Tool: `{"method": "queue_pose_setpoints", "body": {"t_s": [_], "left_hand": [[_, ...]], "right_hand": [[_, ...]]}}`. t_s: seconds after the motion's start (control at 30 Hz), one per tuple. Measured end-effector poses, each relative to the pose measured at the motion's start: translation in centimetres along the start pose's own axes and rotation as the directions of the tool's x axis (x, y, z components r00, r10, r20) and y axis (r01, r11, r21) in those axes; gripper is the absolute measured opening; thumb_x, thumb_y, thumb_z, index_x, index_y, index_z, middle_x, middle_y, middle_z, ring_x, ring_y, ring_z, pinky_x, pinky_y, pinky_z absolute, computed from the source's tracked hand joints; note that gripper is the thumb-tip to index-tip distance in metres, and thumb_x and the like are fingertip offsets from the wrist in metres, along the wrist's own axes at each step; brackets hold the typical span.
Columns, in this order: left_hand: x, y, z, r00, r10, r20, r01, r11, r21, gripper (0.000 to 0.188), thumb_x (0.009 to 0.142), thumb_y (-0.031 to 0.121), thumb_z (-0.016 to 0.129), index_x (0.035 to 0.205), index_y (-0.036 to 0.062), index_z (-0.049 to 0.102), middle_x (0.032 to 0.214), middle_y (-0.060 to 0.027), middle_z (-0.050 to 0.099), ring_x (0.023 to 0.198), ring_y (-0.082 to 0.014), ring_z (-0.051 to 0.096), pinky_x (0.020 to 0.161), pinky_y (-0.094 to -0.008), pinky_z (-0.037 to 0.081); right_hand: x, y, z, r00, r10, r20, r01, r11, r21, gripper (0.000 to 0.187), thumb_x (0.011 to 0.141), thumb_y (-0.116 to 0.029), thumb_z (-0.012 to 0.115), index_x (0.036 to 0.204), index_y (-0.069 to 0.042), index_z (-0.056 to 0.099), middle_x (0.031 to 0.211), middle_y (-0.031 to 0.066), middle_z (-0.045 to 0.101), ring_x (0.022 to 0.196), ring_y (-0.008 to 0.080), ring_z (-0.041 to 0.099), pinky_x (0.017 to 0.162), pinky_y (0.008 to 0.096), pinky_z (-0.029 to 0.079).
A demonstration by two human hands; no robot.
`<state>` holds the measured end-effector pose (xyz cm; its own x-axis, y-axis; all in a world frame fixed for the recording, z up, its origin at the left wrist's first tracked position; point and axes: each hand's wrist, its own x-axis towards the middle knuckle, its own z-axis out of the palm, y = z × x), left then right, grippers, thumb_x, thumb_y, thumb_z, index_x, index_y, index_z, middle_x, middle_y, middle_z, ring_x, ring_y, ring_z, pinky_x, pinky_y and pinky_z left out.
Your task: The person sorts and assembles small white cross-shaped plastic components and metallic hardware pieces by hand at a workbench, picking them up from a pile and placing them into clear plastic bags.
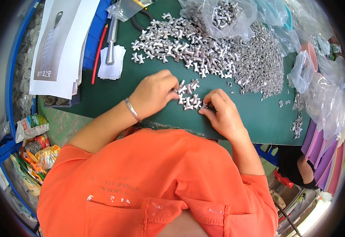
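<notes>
A small cluster of silver, bone-shaped metal pieces (188, 101) lies on the green tabletop between my hands. At its left edge my left hand (153, 94) is closed, thumb and forefinger together beside the pieces; what they grip, if anything, is hidden. On the right side, my right hand (223, 114) pinches one bone-shaped metal piece (204, 105) between thumb and forefinger, close to the cluster. Farther back spreads a large heap of similar bone-shaped pieces (174, 39). To its right lies a dense heap of tiny silver metal links (259, 63).
Clear plastic bags (229, 23) sit at the back, one with metal pieces inside. On the left are a red pencil (99, 54), a metal-handled tool (111, 39), white paper slips (117, 65) and a printed sheet (56, 47). More bags (324, 98) hang at right.
</notes>
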<state>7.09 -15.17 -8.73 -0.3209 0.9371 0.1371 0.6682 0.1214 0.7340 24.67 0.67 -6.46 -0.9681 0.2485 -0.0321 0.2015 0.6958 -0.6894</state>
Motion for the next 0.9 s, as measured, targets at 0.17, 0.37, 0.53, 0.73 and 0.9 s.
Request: {"method": "queue_pose_setpoints", "body": {"t_s": [0.17,0.37,0.53,0.73,0.9], "left_hand": [[0.7,0.3,-0.6,0.993,-0.117,-0.001,0.114,0.968,-0.223,0.017,0.076,0.002,0.067,0.091,0.0002,0.06,0.079,-0.0087,0.06,0.067,-0.0164,0.062,0.06,-0.0257,0.05],[-0.2,1.0,-1.2,0.849,-0.476,0.227,0.337,0.157,-0.928,0.011,0.086,0.003,0.058,0.095,-0.0038,0.06,0.083,-0.0112,0.064,0.07,-0.0168,0.065,0.064,-0.0263,0.054],[-0.1,1.4,-1.4,0.855,-0.462,0.235,0.342,0.162,-0.926,0.012,0.088,0.005,0.056,0.095,-0.0032,0.059,0.084,-0.0121,0.064,0.073,-0.018,0.066,0.065,-0.0274,0.055],[-0.5,0.9,-1.5,0.859,-0.409,0.309,0.311,-0.063,-0.948,0.011,0.089,0.006,0.054,0.096,-0.0018,0.057,0.087,-0.0132,0.064,0.077,-0.0199,0.066,0.065,-0.027,0.056],[-0.2,1.4,-0.9,0.812,-0.446,0.377,0.284,-0.262,-0.922,0.014,0.089,0.005,0.052,0.099,-0.002,0.057,0.089,-0.0129,0.064,0.076,-0.0185,0.066,0.066,-0.0253,0.056]], "right_hand": [[-0.7,1.2,0.6,0.923,0.385,0.025,-0.243,0.532,0.811,0.012,0.077,0.004,0.065,0.088,0.001,0.061,0.081,0.0089,0.062,0.067,0.0171,0.061,0.058,0.0256,0.049],[-0.2,3.0,0.5,0.957,0.277,0.085,-0.047,-0.141,0.989,0.013,0.089,-0.004,0.053,0.1,0.0,0.058,0.093,0.0179,0.064,0.079,0.022,0.066,0.067,0.0316,0.057],[0.4,2.4,0.3,0.974,0.207,0.093,-0.025,-0.307,0.951,0.015,0.086,0.004,0.05,0.1,-0.001,0.055,0.104,0.0206,0.06,0.091,0.0262,0.064,0.075,0.0353,0.057],[1.3,1.5,-0.1,0.909,0.404,0.103,-0.057,-0.124,0.991,0.019,0.087,0.005,0.047,0.105,0.001,0.049,0.11,0.0239,0.057,0.092,0.0262,0.064,0.076,0.029,0.057],[1.5,1.3,0.6,0.949,0.264,0.171,-0.148,-0.106,0.983,0.018,0.094,-0.011,0.045,0.108,0.0,0.044,0.106,0.0289,0.057,0.081,0.0281,0.066,0.059,0.028,0.057]]}}
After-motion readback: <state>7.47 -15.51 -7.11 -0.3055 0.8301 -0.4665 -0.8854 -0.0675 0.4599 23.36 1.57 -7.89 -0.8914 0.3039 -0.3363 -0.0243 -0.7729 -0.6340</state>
